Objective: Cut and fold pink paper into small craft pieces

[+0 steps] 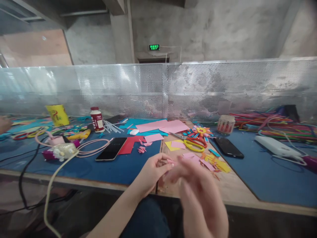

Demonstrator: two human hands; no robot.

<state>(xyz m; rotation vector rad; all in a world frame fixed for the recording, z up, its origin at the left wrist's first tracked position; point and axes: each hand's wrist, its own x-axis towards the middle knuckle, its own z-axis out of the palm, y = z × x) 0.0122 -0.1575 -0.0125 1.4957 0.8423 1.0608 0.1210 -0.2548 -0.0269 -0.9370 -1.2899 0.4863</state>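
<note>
Seated at a long wooden workbench [237, 193] topped with blue mats, closed off at twelve o'clock by a shiny perforated metal screen [158, 89]. Working low at six o'clock, over the bench's near edge.

Holding the left hand [151, 172] up with thumb and fingertips pinched on a small folded pink paper piece [170, 161], held in the air just above the bare wood, at three o'clock of that hand. Meeting it with the right hand [198, 185], smeared by motion. Seemingly fingers loosely spread beside the piece, but impossible to tell whether gripping or merely brushing it.

Within reach:
- flat pink paper sheets [162, 126] at twelve o'clock of the hands
- a black smartphone [112, 148] face-up at ten o'clock
- yellow-handled scissors [194, 145] at one o'clock, untouched
- loose pink and yellow paper scraps [213, 163] just beside at two o'clock

Judging by the pinch, probably midway through folding or creasing the small piece. Calls next for a steady left-hand hold and a precise press from the right fingertips along the fold, keeping the edges aligned.
</note>
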